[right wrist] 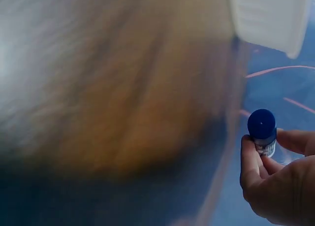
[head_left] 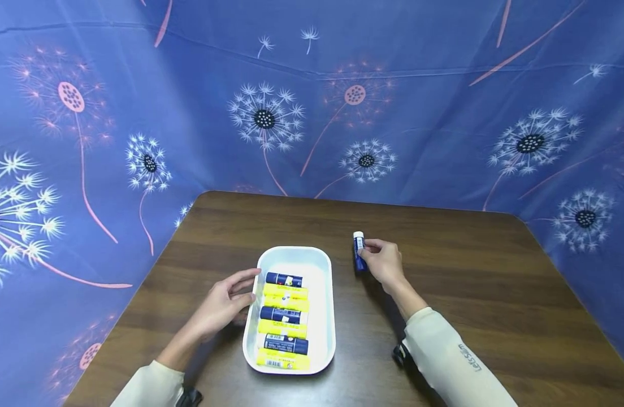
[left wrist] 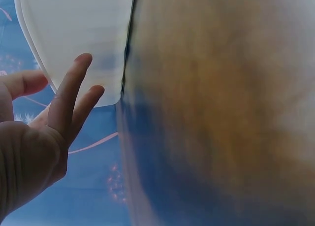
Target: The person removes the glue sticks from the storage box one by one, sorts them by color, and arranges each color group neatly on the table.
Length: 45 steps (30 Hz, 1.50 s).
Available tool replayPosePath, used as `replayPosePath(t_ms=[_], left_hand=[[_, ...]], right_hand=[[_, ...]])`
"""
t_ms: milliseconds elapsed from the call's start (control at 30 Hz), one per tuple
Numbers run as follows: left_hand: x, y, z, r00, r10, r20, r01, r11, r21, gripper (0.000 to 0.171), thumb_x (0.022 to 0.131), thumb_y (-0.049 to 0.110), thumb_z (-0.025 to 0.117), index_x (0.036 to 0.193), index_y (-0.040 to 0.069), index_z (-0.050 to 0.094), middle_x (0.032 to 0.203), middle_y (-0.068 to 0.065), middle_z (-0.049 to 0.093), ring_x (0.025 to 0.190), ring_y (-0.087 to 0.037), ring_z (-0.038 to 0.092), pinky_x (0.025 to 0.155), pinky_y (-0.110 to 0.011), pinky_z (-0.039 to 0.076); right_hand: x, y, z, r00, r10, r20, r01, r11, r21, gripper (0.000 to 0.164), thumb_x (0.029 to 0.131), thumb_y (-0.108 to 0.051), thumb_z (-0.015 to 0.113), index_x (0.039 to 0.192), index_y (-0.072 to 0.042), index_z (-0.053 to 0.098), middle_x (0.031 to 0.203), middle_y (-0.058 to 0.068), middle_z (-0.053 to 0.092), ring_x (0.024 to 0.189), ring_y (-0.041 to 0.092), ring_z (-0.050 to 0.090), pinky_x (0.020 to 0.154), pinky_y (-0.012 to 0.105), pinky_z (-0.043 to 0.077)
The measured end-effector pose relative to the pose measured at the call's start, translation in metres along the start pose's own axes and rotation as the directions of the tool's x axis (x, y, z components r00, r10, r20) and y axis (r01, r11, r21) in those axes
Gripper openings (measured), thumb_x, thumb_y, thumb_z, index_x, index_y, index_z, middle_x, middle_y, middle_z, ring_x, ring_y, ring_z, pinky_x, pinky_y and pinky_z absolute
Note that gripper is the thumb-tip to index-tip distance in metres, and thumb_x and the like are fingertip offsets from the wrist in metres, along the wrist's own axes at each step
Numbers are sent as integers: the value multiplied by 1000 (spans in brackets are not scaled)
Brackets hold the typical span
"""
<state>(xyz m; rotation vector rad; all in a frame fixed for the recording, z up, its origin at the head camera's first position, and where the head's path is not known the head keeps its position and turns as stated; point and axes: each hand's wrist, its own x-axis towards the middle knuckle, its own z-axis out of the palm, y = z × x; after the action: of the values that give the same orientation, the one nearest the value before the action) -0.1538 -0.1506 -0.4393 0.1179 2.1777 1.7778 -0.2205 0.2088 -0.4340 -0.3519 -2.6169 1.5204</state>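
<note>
My right hand (head_left: pixel 385 264) pinches a dark blue glue stick (head_left: pixel 359 244) between thumb and fingers, to the right of the tray. Its white end points to the back of the table in the head view; the right wrist view faces its round blue end (right wrist: pixel 261 123). A white plastic tray (head_left: pixel 322 305) holds a column of yellow and dark blue glue sticks, lying crosswise. My left hand (head_left: pixel 217 308) is at the tray's left side, thumb and fingertips right at the rim, fingers loosely extended along the outer wall (left wrist: pixel 93 34).
The tray stands on a brown wooden table (head_left: pixel 469 282). A blue curtain with dandelion prints (head_left: pixel 312 102) hangs behind the table and along its left and right sides. Inside the tray, bare floor shows beyond the glue sticks and to their right.
</note>
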Motion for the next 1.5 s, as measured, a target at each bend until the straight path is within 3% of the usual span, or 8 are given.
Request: replayPosePath(t_ms=[300,533,767,1000,1100,1200,1333,1500], left_hand=[[21,4,-7,1000,-17,21,16,1000,20,57,99,2,61,153,14,48,155,-23,52,119,-38,70,79,-48,66],[26,4,-8,999,-28,26,27,999,24,58,99,3,60,154,14,47,155,-23,52,115,-33,72,79,-48,65],[25,5,-10,999,-12,47,11,1000,16,58,100,3,59,155,12,45,155,-25,50,119,-36,70,80,-48,65],[27,3,-7,999,-26,45,26,999,19,57,100,4,60,155,15,46,156,-23,50,120,-36,69,81,-49,65],[28,2,-6,999,-29,45,28,999,17,57,100,4,59,154,16,46,156,-23,49,120,-36,70,82,-49,65],[29,2,-6,999,-27,43,27,1000,9,57,100,3,59,155,15,46,156,-24,49,119,-37,70,81,-49,65],[29,1,-6,999,-24,45,24,1000,5,58,100,3,59,155,15,46,157,-24,49,120,-38,69,81,-48,65],[29,2,-7,998,-12,56,12,1000,5,58,100,4,60,155,15,45,158,-24,48,122,-38,69,82,-48,65]], right_hand=[[5,15,12,999,-9,-52,3,994,-105,35,91,-11,72,122,5,71,106,21,76,113,39,63,104,50,44],[5,15,17,999,-25,-43,18,987,-162,35,91,-13,72,121,4,72,104,19,77,109,37,67,101,51,47],[4,15,18,999,-13,-36,7,988,-155,37,92,-15,72,125,3,72,109,20,77,120,41,60,109,55,41],[4,18,13,999,-36,-15,31,963,-268,35,95,-20,72,123,2,73,106,17,78,103,34,72,90,49,58],[4,17,8,999,-46,-18,38,953,-301,39,95,-26,71,123,2,73,110,19,77,106,35,71,90,50,58],[4,14,3,994,-97,-47,77,945,-318,44,94,-30,72,123,3,72,110,20,76,108,38,70,93,53,57],[5,2,-2,969,-235,-70,208,939,-273,45,94,-27,73,124,6,71,107,21,75,102,36,72,92,52,58],[-1,-29,0,940,-338,43,341,937,-74,41,95,-21,74,129,1,69,115,18,76,105,31,75,92,45,62]])
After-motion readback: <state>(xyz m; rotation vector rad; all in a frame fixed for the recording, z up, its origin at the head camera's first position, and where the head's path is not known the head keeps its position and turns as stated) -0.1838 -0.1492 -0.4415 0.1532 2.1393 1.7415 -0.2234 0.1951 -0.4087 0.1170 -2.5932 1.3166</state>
